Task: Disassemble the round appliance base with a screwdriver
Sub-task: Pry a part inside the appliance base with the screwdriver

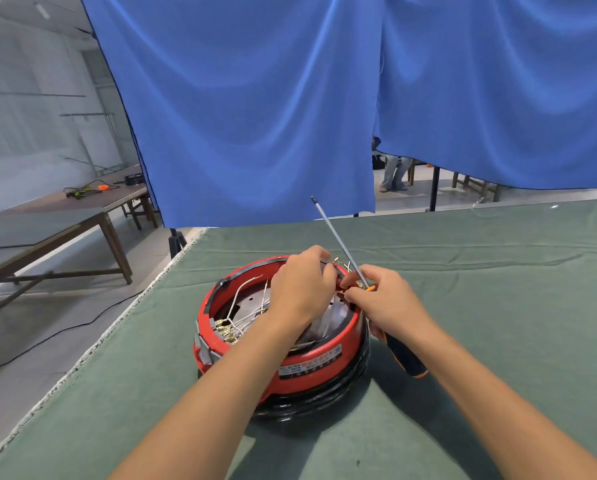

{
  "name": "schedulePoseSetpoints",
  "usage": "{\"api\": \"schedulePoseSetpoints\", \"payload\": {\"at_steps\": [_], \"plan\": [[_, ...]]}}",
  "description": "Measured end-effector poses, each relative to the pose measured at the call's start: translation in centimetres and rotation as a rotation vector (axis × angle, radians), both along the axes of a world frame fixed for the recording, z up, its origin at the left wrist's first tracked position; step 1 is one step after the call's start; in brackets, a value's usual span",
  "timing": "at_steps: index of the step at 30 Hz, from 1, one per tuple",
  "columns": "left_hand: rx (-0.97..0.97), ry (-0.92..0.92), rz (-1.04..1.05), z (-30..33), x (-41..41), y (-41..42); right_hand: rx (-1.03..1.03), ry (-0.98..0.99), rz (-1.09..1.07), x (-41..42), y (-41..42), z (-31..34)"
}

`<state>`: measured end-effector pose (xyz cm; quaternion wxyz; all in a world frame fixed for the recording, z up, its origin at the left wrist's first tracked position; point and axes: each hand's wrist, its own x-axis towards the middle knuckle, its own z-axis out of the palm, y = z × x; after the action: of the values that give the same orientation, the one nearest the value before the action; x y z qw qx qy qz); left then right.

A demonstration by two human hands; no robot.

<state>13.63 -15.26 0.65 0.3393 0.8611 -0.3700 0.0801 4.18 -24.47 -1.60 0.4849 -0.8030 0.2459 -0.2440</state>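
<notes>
The round appliance base (310, 367), red with a black bottom ring, stands upside down on the green table cloth (480, 306), its open inside showing a metal plate, white wires and brass terminals. My left hand (302, 289) reaches over the far rim with fingers curled on wires or a terminal there. My right hand (383, 299) holds the screwdriver (406, 356), dark handle in the palm and its long shaft pointing up and away, while its fingertips pinch at the same spot on the rim. What the fingers grip is hidden.
A blue curtain (290, 116) hangs behind the table's far edge. The table's left edge (144, 296) drops to the floor, where a black cable lies. Wooden tables (65, 233) stand at the left, and a person's legs (394, 174) show beneath the curtain.
</notes>
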Motion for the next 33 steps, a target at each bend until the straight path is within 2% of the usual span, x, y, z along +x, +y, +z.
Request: {"api": "schedulePoseSetpoints", "payload": {"at_steps": [4,6,8,11,13,14,20,24,27,33], "plan": [[0.195,-0.334,0.119,1.2,-1.2,2.2,-0.035,0.145,0.046,-0.5,0.2,1.2],[0.307,-0.441,0.226,1.4,-1.7,3.9,-0.039,0.252,0.079,-1.1,0.4,2.0],[0.484,-0.408,0.371,1.4,-1.8,5.5,-0.044,0.341,0.106,-1.9,0.8,2.6],[0.695,-0.102,0.507,1.2,-1.8,7.4,-0.027,0.386,0.137,-3.0,1.4,3.1],[0.661,0.143,0.512,0.8,-1.7,8.0,-0.008,0.355,0.129,-3.6,1.7,3.0],[0.629,0.206,0.507,0.6,-1.7,8.1,-0.004,0.318,0.112,-3.9,1.7,2.8],[0.399,0.252,0.507,-0.2,-1.3,9.8,-0.044,0.157,-0.031,-4.0,1.5,1.5],[0.290,0.400,0.486,-0.9,-0.7,11.2,-0.164,0.135,-0.157,-2.9,1.1,1.3],[0.207,0.425,0.454,-1.0,-0.4,11.3,-0.230,0.159,-0.213,-2.3,1.2,1.6],[0.140,0.442,0.183,0.7,2.1,10.8,-0.306,0.144,-0.268,-2.5,-0.2,3.4]]}}
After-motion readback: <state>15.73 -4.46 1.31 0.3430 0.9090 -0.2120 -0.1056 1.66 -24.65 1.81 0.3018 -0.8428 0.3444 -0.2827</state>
